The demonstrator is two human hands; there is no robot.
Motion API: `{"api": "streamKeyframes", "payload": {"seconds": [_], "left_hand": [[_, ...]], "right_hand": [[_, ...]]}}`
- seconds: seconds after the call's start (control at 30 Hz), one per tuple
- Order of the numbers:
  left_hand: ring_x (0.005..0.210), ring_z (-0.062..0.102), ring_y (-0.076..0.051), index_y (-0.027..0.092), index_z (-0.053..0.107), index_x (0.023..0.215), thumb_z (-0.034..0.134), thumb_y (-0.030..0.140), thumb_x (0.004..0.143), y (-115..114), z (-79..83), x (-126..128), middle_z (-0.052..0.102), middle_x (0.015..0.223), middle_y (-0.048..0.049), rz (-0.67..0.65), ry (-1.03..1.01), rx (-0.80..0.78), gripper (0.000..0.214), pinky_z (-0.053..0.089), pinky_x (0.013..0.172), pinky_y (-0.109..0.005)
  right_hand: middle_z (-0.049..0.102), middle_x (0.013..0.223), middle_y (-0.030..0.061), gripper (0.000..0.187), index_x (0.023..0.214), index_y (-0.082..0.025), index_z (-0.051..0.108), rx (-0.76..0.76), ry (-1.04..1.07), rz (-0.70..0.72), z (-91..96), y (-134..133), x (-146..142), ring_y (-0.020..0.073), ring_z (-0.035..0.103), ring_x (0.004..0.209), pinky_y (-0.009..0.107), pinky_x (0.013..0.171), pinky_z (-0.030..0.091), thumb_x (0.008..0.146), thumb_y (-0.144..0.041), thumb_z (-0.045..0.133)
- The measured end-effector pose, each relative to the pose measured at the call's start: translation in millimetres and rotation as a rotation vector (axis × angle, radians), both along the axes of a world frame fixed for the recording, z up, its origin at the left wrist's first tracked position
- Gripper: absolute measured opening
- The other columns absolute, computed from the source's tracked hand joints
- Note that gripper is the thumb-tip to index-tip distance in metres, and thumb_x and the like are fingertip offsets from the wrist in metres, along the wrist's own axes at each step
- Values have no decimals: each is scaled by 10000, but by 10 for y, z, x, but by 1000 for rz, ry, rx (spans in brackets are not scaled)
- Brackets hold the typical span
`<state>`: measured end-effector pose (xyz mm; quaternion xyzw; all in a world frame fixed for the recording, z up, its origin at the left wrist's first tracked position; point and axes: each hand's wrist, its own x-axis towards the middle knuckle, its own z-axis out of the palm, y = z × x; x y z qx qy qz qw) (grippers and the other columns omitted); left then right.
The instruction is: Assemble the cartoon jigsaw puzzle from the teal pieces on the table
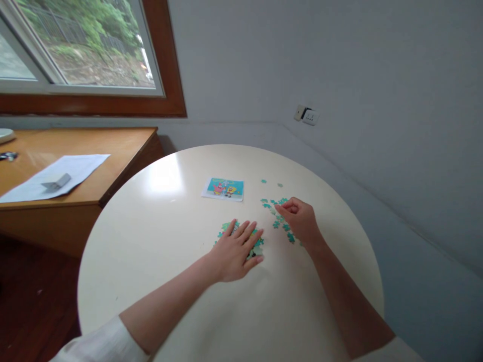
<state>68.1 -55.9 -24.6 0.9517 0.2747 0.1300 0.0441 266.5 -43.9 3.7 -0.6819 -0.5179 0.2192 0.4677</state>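
My left hand lies flat with its fingers spread over a partly joined jigsaw puzzle, covering most of it. Green and teal edges of the puzzle show around the fingers. Over to the right, my right hand is closed in a pinch above the loose puzzle pieces. What sits between its thumb and forefinger, if anything, is too small to make out. Behind the puzzle lies a picture card with a pink and a yellow cartoon figure on a teal ground.
All of this rests on a round cream table. Two stray puzzle pieces, one being a teal piece, lie farther back. At left stands a wooden desk with white paper and a small pale block. A wall socket is behind.
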Motion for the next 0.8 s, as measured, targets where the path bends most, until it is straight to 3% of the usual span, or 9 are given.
{"api": "streamKeyframes", "payload": {"seconds": [0.1, 0.23, 0.43, 0.63, 0.8], "left_hand": [[1295, 267, -250, 205, 279, 1353, 243, 514, 853, 8, -49, -27, 321, 1399, -106, -12, 41, 8, 588, 120, 1056, -476], [1297, 263, -245, 224, 296, 1345, 243, 511, 856, 9, 10, -26, 302, 1411, -92, -7, 23, 8, 569, 135, 1059, -462], [1318, 199, -256, 168, 248, 1367, 237, 478, 865, 52, 22, -5, 260, 1426, -109, 262, -53, 48, 590, 82, 1066, -488], [1306, 235, -262, 158, 283, 1356, 215, 504, 859, 78, -153, -17, 273, 1419, -107, 263, 51, -27, 609, 128, 1054, -496], [1310, 226, -252, 156, 264, 1361, 199, 505, 862, 83, -116, -13, 271, 1422, -106, 272, 64, 9, 612, 129, 1057, -486]], "right_hand": [[401, 402, -54, 337, 569, -206, 425, 20, -45, -42, -10, 1, 1, 82, 326, 378, 230, 399, 248, 633, -505, 567], [424, 427, -46, 275, 586, -207, 439, 30, -115, -89, -35, 6, 8, 95, 362, 401, 235, 431, 282, 666, -448, 544], [413, 433, -47, 237, 587, -212, 425, 43, -169, -128, -66, 17, 60, 100, 371, 410, 237, 455, 299, 694, -396, 527], [415, 433, -52, 208, 589, -210, 428, 34, -199, -150, -81, 22, 84, 99, 383, 415, 234, 475, 314, 701, -359, 519], [411, 409, -62, 219, 569, -201, 447, 82, -182, -208, -124, 50, 107, 97, 381, 400, 229, 456, 301, 667, -377, 532]]}}
